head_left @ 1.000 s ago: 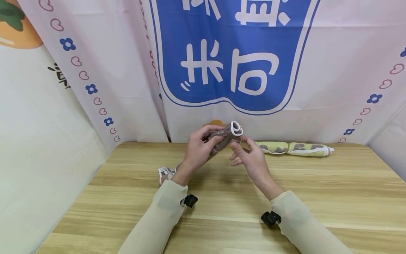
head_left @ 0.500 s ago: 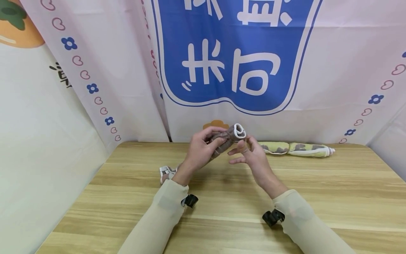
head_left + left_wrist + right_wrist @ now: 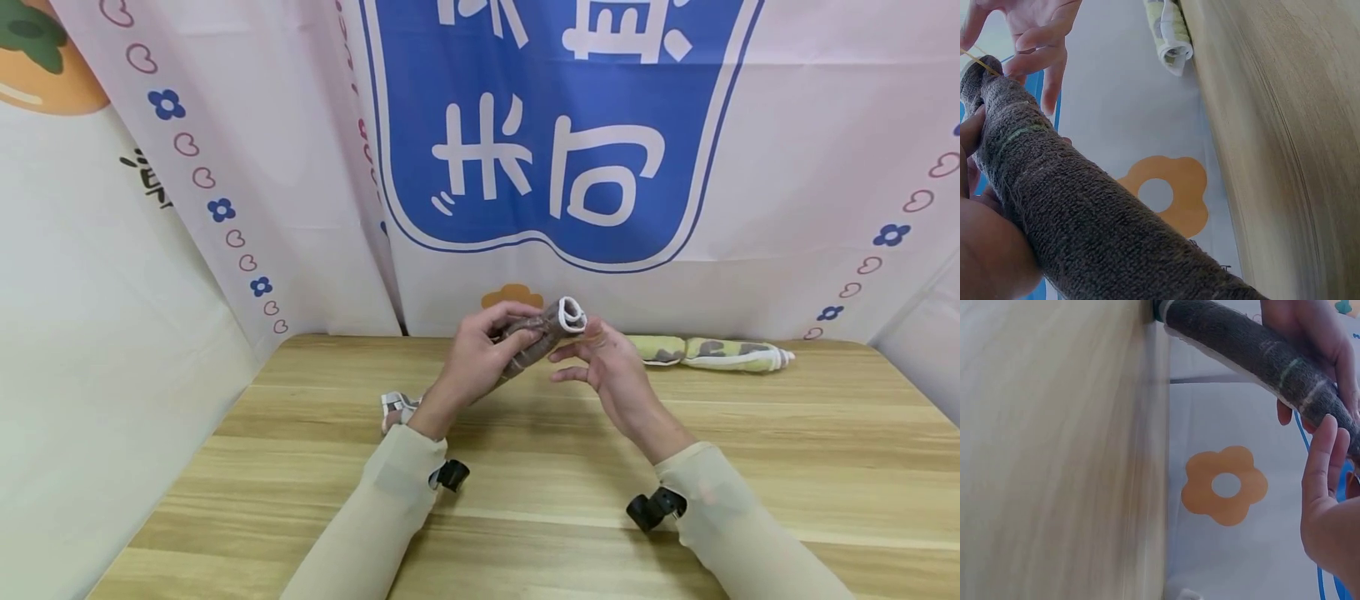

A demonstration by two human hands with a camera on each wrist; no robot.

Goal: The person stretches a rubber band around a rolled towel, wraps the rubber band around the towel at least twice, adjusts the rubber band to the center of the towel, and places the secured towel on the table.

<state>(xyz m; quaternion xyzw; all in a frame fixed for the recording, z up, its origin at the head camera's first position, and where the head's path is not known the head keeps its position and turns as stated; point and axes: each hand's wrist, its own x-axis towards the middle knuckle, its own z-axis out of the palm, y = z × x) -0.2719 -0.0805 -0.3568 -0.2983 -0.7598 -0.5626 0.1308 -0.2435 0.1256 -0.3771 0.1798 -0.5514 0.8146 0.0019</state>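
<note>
Head view: cloth roll partly out of sight behind left hand.

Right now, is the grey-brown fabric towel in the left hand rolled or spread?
Rolled: the grey-brown fabric towel forms a tube, its white-edged end showing a spiral.

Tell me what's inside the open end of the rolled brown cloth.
At that end, white edging curls inward, with darker fabric of the brown cloth between its turns. Deeper inside, the wrapped layers cover everything, so I can't tell.
</note>
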